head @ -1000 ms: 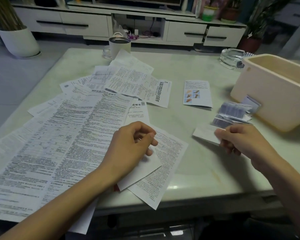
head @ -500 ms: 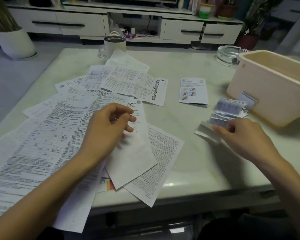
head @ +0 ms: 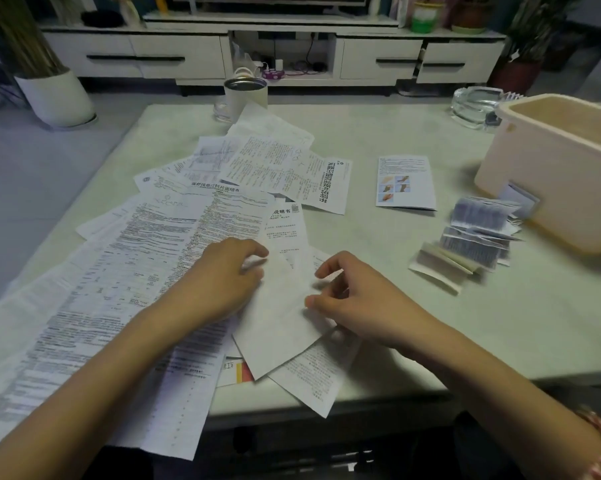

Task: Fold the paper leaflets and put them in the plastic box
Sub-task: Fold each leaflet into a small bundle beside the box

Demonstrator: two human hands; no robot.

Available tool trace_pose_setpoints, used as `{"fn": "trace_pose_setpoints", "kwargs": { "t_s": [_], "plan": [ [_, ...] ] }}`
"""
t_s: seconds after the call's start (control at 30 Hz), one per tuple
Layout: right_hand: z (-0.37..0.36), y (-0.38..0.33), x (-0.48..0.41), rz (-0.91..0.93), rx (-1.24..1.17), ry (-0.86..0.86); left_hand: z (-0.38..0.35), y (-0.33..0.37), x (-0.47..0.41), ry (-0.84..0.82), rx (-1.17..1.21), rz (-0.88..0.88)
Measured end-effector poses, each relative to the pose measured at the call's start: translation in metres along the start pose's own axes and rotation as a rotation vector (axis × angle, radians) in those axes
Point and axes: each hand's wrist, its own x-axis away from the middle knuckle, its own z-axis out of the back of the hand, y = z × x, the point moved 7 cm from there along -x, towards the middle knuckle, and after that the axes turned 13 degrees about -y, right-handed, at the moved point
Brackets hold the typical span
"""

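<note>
Many unfolded printed leaflets (head: 136, 271) lie spread over the left half of the pale table (head: 389, 244). On top of them, near the front edge, lies a leaflet with its blank side up (head: 281, 327). My left hand (head: 222, 282) rests on its left side with the fingertips curled on its upper edge. My right hand (head: 357, 303) pinches its right edge, the thumb on the paper. A pile of folded leaflets (head: 479, 233) sits on the table against the cream plastic box (head: 551, 188) at the right.
A leaflet with small pictures (head: 404, 181) lies alone mid-table. A metal-rimmed mug (head: 245, 95) stands at the far edge and a glass ashtray (head: 474, 105) behind the box. One leaflet (head: 309, 386) overhangs the table's front edge.
My right hand let go of the folded leaflet beside the pile and moved left to the blank-side leaflet. My left hand shifted that leaflet up and to the left, then towards the centre.
</note>
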Motion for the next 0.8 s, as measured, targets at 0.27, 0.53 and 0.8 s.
{"fn": "trace_pose_setpoints", "kwargs": {
  "t_s": [0.27, 0.53, 0.8],
  "plan": [
    [-0.003, -0.010, -0.008, 0.106, -0.099, 0.001, 0.004, 0.004, 0.002, 0.045, 0.020, -0.084],
    [0.048, -0.014, 0.006, 0.209, -0.814, 0.145, 0.000, 0.036, 0.014, -0.044, 0.346, -0.403],
    [0.053, -0.023, 0.009, 0.318, -1.203, 0.085, 0.006, 0.050, 0.025, 0.163, 0.443, -0.508]
  ]
}}
